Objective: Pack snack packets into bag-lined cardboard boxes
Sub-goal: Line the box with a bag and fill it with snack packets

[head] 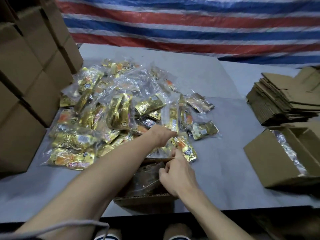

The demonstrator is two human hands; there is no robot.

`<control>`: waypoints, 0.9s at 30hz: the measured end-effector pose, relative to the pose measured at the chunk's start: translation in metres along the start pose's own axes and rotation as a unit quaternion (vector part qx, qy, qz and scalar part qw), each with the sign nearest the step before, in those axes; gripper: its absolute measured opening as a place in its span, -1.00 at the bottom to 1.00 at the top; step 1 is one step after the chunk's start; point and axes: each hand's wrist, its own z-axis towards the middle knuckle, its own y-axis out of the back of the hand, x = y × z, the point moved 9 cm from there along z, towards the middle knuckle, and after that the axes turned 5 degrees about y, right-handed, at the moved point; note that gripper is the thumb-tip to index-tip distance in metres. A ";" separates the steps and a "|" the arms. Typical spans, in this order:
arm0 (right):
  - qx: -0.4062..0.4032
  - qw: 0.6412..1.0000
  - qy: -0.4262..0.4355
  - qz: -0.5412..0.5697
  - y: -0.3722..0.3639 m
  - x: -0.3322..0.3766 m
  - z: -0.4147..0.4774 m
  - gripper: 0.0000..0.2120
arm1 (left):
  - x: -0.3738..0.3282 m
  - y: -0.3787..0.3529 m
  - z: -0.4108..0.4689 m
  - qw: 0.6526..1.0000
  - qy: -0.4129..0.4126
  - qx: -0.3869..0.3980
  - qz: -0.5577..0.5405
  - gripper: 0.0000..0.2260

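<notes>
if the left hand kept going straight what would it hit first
The left hand points into the heap; first in line is the gold foil snack packet in clear wrap at its fingertips, probably touching, though blur hides contact.

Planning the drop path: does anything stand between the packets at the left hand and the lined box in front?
Nothing visible blocks it. The left hand is on the packet pile, which lies right against the lined box. Only the right hand, at the box's right rim, overlaps the open mouth.
</notes>
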 end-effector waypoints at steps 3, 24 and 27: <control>0.004 1.000 -0.003 0.005 0.000 0.000 0.004 -0.78 | 0.004 -0.007 -0.008 0.999 0.028 0.014 0.034 -0.86; -0.049 0.997 -0.005 0.062 0.003 -0.006 0.015 -0.82 | 0.054 0.098 -0.113 0.945 0.044 -0.177 -0.270 -0.75; -0.049 0.997 -0.012 0.062 0.002 -0.007 0.018 -0.80 | 0.064 0.123 -0.135 0.939 0.054 -0.210 -0.267 -0.76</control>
